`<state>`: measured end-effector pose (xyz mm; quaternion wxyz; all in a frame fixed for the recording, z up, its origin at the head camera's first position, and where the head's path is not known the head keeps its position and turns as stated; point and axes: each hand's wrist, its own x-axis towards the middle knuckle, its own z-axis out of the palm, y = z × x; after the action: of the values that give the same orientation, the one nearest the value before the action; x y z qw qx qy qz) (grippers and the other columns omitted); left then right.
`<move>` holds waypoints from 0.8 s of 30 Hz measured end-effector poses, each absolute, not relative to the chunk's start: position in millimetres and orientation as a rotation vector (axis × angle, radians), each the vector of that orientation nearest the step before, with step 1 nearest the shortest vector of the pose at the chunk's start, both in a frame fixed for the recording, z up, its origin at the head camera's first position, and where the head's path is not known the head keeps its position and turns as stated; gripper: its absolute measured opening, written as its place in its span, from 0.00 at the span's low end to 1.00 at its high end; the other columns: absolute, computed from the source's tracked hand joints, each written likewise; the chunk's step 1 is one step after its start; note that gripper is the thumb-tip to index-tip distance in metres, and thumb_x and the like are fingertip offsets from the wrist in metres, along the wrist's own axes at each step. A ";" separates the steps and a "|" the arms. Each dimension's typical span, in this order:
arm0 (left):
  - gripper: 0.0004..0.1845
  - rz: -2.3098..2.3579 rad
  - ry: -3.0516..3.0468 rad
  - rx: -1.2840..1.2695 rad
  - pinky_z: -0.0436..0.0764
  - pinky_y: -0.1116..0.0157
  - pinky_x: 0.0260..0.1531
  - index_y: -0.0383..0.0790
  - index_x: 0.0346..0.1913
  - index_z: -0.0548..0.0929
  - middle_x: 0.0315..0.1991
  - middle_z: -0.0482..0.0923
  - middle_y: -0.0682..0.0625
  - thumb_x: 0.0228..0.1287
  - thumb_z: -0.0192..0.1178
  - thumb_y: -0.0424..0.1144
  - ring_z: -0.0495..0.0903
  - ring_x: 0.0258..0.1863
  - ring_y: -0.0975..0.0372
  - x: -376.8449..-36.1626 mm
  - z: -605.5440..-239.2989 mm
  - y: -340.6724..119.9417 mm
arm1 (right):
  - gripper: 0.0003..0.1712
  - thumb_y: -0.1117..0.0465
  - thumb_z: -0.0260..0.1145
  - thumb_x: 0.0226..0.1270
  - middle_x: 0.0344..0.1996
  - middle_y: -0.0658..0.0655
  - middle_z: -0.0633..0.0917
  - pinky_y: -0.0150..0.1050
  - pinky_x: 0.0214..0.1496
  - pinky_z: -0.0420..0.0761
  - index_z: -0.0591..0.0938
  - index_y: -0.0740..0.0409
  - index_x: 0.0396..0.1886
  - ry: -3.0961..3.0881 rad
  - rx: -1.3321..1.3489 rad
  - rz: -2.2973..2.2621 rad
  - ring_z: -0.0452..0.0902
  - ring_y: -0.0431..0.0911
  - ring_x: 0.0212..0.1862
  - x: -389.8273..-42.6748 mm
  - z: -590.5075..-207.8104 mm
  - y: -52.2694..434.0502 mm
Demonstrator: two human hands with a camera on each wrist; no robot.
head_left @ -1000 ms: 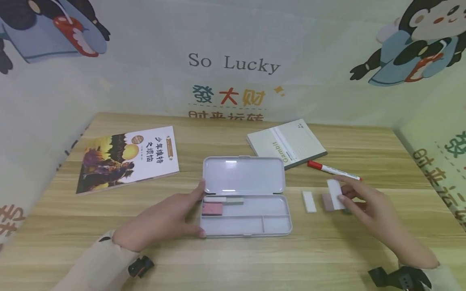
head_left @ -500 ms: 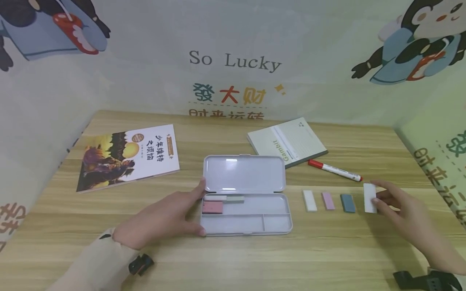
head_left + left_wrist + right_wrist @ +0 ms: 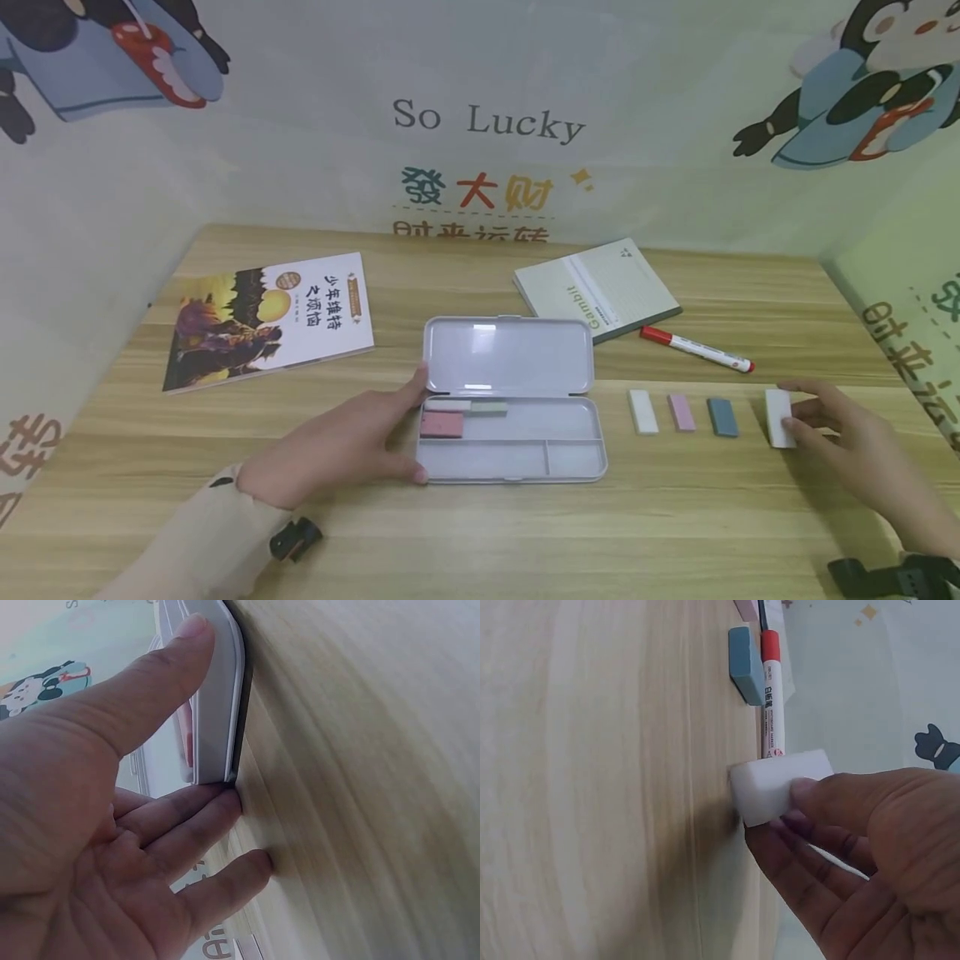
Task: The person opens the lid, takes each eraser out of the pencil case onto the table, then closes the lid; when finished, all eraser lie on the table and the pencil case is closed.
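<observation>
My left hand [image 3: 341,442] holds the left end of an open white pencil case [image 3: 480,460], thumb at the front corner and fingers toward the hinge. In the left wrist view the thumb lies along the case's side [image 3: 217,712]. Inside its back compartment are a pink eraser [image 3: 442,425], a white block [image 3: 447,406] and a pale green block [image 3: 489,408]. My right hand [image 3: 855,437] pinches a white eraser [image 3: 769,787] between thumb and fingers, close over the table. Left of it lie a blue eraser [image 3: 723,417], a lilac eraser [image 3: 682,412] and another white eraser [image 3: 642,412] in a row.
A red-capped marker [image 3: 697,348] lies behind the row of erasers. A notebook [image 3: 600,287] sits behind the case, and a picture-covered book [image 3: 273,321] is at the back left. Printed cloth [image 3: 480,50] hangs around the wooden table [image 3: 480,542].
My right hand has carried the white eraser rightward past the blue one and lowered it toward the table, uncovering the lilac and blue erasers. My left hand stays on the case.
</observation>
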<state>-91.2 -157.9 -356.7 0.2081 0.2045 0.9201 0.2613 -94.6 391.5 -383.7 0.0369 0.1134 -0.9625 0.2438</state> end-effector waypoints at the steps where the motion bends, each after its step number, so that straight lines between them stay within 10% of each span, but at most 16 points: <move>1: 0.64 0.730 2.559 0.565 0.68 0.45 0.79 0.35 0.85 0.46 0.79 0.65 0.38 0.56 0.78 0.54 0.70 0.77 0.43 -91.1 -356.9 -157.9 | 0.29 0.76 0.69 0.67 0.40 0.72 0.89 0.19 0.30 0.77 0.75 0.68 0.67 -2.953 0.358 0.737 0.67 0.13 0.39 -95.6 -383.7 391.4; 6: 0.64 0.731 2.557 0.558 0.69 0.45 0.79 0.36 0.85 0.46 0.79 0.66 0.39 0.57 0.78 0.53 0.70 0.77 0.43 -91.0 -358.0 -158.7 | 0.27 0.75 0.69 0.67 0.38 0.73 0.89 0.23 0.29 0.78 0.75 0.69 0.65 -2.992 0.348 0.671 0.77 0.21 0.35 -99.5 -381.5 389.2; 13: 0.64 0.735 2.553 0.545 0.68 0.45 0.79 0.36 0.85 0.46 0.80 0.65 0.39 0.57 0.78 0.53 0.69 0.77 0.44 -90.2 -356.4 -157.8 | 0.25 0.76 0.66 0.69 0.41 0.78 0.87 0.35 0.28 0.84 0.74 0.72 0.64 -3.058 0.313 0.685 0.87 0.67 0.37 -102.7 -378.4 387.4; 24: 0.64 0.725 2.558 0.551 0.69 0.45 0.78 0.35 0.85 0.46 0.79 0.66 0.38 0.57 0.78 0.53 0.70 0.77 0.43 -89.4 -354.8 -157.2 | 0.22 0.74 0.64 0.72 0.42 0.76 0.87 0.38 0.33 0.86 0.74 0.73 0.63 -3.163 0.287 0.652 0.87 0.69 0.42 -112.2 -379.4 390.9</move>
<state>-89.4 -157.2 -354.8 0.2114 0.1985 0.9208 0.2610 -112.2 390.9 -379.4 -0.0502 0.0885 -0.9743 0.2009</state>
